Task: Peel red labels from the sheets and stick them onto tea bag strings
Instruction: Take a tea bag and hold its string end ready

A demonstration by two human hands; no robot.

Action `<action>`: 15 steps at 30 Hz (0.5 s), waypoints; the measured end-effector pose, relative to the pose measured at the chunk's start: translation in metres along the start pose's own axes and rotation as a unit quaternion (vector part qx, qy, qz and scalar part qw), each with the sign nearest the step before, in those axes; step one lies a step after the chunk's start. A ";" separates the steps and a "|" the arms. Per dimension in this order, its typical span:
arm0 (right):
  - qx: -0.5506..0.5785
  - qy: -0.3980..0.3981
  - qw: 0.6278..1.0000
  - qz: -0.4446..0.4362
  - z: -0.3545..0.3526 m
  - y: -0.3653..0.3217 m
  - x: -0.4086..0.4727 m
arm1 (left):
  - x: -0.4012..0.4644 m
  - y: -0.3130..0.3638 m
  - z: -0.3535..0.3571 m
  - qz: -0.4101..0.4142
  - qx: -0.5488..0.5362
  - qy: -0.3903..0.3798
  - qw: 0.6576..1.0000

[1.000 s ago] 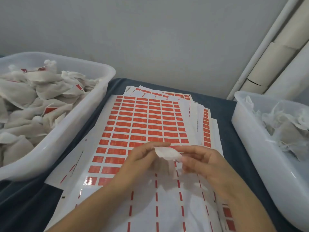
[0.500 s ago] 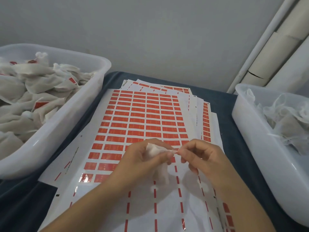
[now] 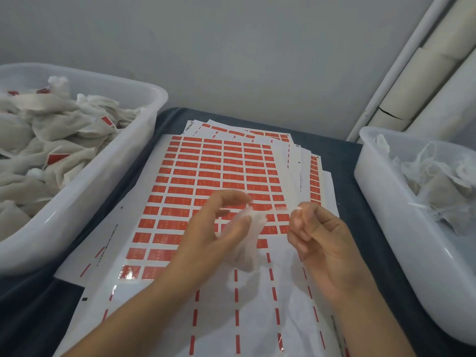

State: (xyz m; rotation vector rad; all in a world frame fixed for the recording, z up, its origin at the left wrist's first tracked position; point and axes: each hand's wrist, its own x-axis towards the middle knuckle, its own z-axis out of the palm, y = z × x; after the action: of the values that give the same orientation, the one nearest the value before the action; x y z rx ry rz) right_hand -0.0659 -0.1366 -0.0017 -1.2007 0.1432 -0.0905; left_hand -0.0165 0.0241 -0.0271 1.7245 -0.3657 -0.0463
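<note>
The left hand (image 3: 206, 235) holds a white tea bag (image 3: 247, 235) above the top label sheet (image 3: 206, 176), its grip a pinch of thumb and curled fingers on the bag's upper end — the bag's body hangs below the fingers, blurred. The right hand (image 3: 319, 243) is just to the right of the bag, its grip a pinch of thumb and forefinger on the bag's string (image 3: 278, 208), which runs as a thin pale line from the bag to those fingertips; its other fingers are curled.

The sheet lies on the dark desk (image 3: 342, 161), and its red labels (image 3: 195, 181) fill the half farther from the person. The nearer half is bare backing with only short red dashes. More sheets (image 3: 313, 173) are fanned out under it, showing at its far and right edges.

Left of the sheet stands a white tub (image 3: 108, 176) heaped with tea bags, several showing red labels — right of the sheet stands a second white tub (image 3: 401, 240) holding tea bags with loose strings.
</note>
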 end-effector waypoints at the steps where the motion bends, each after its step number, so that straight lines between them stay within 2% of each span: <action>1: -0.004 -0.002 1.000 -0.005 0.000 0.000 0.000 | -0.002 0.000 -0.002 0.014 0.017 0.021 1.000; 3: -0.024 -0.022 0.999 -0.020 0.001 0.000 0.000 | -0.006 -0.002 -0.007 0.033 0.003 0.034 0.999; 5: -0.077 -0.045 0.995 -0.033 0.002 0.001 -0.003 | -0.011 0.001 -0.006 -0.017 -0.044 -0.074 0.996; 7: -0.161 -0.072 0.983 -0.045 0.004 0.002 -0.006 | -0.011 0.003 0.000 -0.089 -0.082 -0.190 0.974; 8: -0.199 -0.094 0.974 -0.047 0.006 0.002 -0.008 | -0.009 0.003 0.002 -0.127 -0.105 -0.200 0.966; 11: -0.259 -0.178 0.948 -0.041 0.011 0.003 -0.011 | 0.002 0.003 -0.003 -0.233 -0.210 -0.138 0.939; 13: -0.283 -0.199 0.938 -0.035 0.013 0.004 -0.012 | 0.007 0.000 -0.014 -0.251 -0.309 -0.113 0.910; 15: -0.310 -0.181 0.933 -0.030 0.011 0.005 -0.009 | 0.007 0.001 -0.026 -0.251 -0.423 -0.124 0.861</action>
State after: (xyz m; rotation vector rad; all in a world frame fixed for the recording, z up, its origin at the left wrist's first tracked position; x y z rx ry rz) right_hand -0.0734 -0.1235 -0.0025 -1.8311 -0.2080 0.1350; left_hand -0.0041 0.0465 -0.0195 0.8846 -0.0396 -0.7158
